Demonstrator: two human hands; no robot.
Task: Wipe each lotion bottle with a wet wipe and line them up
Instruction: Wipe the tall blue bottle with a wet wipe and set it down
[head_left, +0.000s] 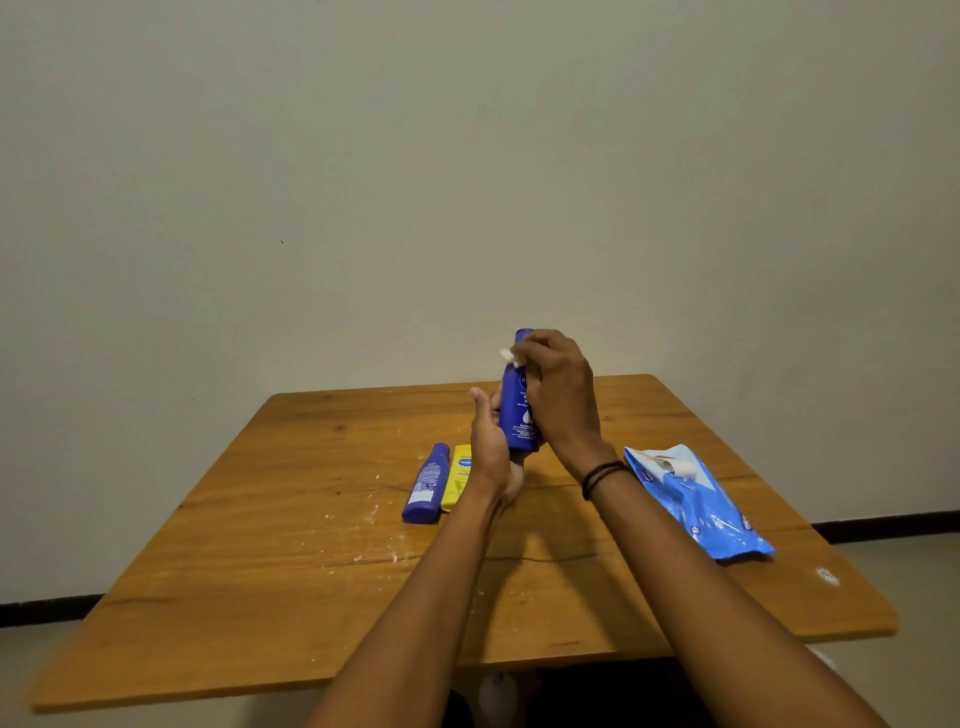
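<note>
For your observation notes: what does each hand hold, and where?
The left hand grips the blue bottle at its base; right hand pinches a wet wipe against the neck.

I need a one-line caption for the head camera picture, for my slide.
Left hand holds a blue lotion bottle; right hand presses a wet wipe against its top.

My only view comes from my head, wide-angled, facing forward and down over the desk (260, 571) toward the wall (467, 156) at 12 o'clock. My left hand (491, 449) and right hand (558, 395) meet mid-frame, stretched out from 6 o'clock.
</note>
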